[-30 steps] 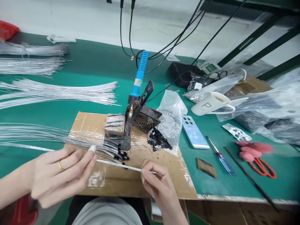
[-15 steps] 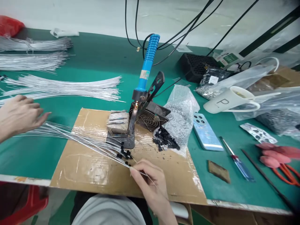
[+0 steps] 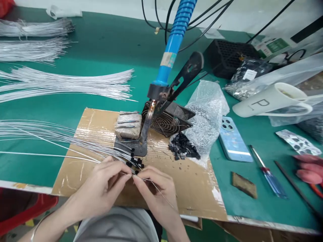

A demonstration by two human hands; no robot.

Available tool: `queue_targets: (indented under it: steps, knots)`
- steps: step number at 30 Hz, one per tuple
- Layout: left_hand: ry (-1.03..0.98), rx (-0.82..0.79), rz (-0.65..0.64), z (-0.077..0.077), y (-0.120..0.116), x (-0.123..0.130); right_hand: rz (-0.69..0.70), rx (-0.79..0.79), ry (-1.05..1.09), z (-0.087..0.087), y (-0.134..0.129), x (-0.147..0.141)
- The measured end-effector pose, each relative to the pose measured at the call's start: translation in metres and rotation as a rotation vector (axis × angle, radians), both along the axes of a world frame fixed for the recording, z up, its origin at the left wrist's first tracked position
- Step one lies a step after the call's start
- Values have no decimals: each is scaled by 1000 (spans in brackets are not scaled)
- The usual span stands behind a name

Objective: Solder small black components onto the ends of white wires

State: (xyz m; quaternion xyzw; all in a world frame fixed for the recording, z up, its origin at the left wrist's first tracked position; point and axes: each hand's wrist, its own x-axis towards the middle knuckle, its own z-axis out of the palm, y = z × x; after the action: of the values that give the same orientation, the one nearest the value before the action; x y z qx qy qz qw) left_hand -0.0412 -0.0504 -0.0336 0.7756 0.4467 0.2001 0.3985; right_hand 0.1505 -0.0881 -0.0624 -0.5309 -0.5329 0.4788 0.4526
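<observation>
Above the near part of a cardboard sheet (image 3: pixel 196 198), my left hand (image 3: pixel 103 186) and my right hand (image 3: pixel 157 190) meet, fingertips almost touching. Both pinch a thin white wire (image 3: pixel 83 158) that runs off to the left. A finer strand (image 3: pixel 161 194) also passes through my right fingers and trails over the hand. Just beyond my fingertips lie more white wires (image 3: pixel 83 139) with small black pieces (image 3: pixel 136 162) on their ends. Behind them stands a soldering iron (image 3: pixel 171 50) with a blue handle, tip down, by a block (image 3: pixel 128 125) holding metal rods.
A small fan (image 3: pixel 165 124) and a pile of black pieces (image 3: pixel 183 147) sit beside a plastic bag (image 3: pixel 208 114). Rightward lie a phone (image 3: pixel 234 139), screwdriver (image 3: pixel 268 173), and cup (image 3: pixel 271 101). White wire bundles (image 3: pixel 63 84) lie at the left.
My left hand has come from the far left to my right hand and now pinches the wire. My right hand keeps its pinch. The view has shifted closer.
</observation>
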Motion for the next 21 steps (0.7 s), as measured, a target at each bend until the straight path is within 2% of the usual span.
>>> queue_targets:
  steps: [4,9,11,16,21]
  knots:
    - [-4,-160,70,0,4,-5,-165,-112,132,1,-1,-4]
    - [-53,-240,131,2,6,-3,-228,-205,201,2,-3,-3]
    - [-51,-229,132,5,8,-4,-238,-230,215,2,-4,-2]
    - [46,-197,32,12,12,-11,-207,-278,266,3,-4,0]
    - [94,-212,-31,19,16,-15,-142,-251,239,3,-5,4]
